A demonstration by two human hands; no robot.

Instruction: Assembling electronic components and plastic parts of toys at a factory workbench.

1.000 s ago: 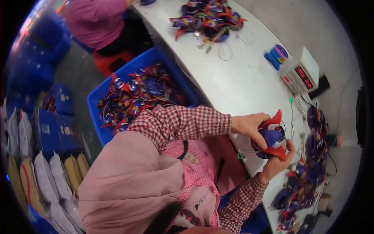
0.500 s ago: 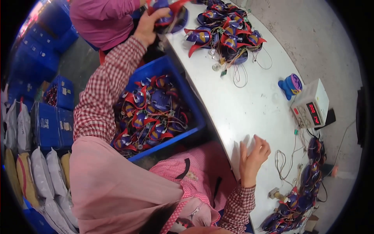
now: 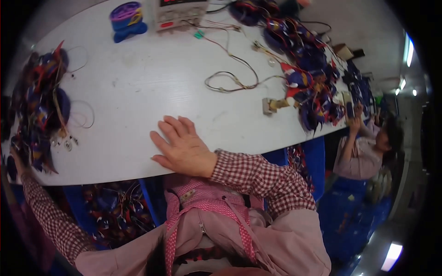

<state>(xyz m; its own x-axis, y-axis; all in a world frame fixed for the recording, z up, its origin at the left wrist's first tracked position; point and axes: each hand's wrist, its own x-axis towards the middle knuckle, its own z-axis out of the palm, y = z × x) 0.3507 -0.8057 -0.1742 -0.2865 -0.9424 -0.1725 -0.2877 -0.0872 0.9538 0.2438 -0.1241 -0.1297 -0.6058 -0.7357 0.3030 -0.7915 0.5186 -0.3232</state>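
At the far left edge, my left hand (image 3: pixel 17 161) reaches to a pile of purple and red plastic toy parts (image 3: pixel 41 110) with trailing wires. Its fingers are dim and partly hidden among the parts, so I cannot tell whether they grip one. Small round discs (image 3: pixel 68 145) on wires lie at that pile's right edge. My right hand (image 3: pixel 184 147) rests palm down near the front edge of the white table (image 3: pixel 129 92), its fingers spread and nothing in them. Beyond it lies a looped cable (image 3: pixel 230 85) with thin wires.
A power supply box (image 3: pixel 181 13) and a blue holder with a purple roll (image 3: pixel 128 23) stand at the back. More wired toy parts (image 3: pixel 306 83) lie at right, beside a small metal block (image 3: pixel 269 106). Below the table is a blue tub (image 3: pixel 148 202) of parts. A person (image 3: pixel 361 147) sits farther right.
The view has swung to the right. My left hand, earlier raised with a purple and red toy part, is now down by the left pile. My right hand now lies flatter on the table.
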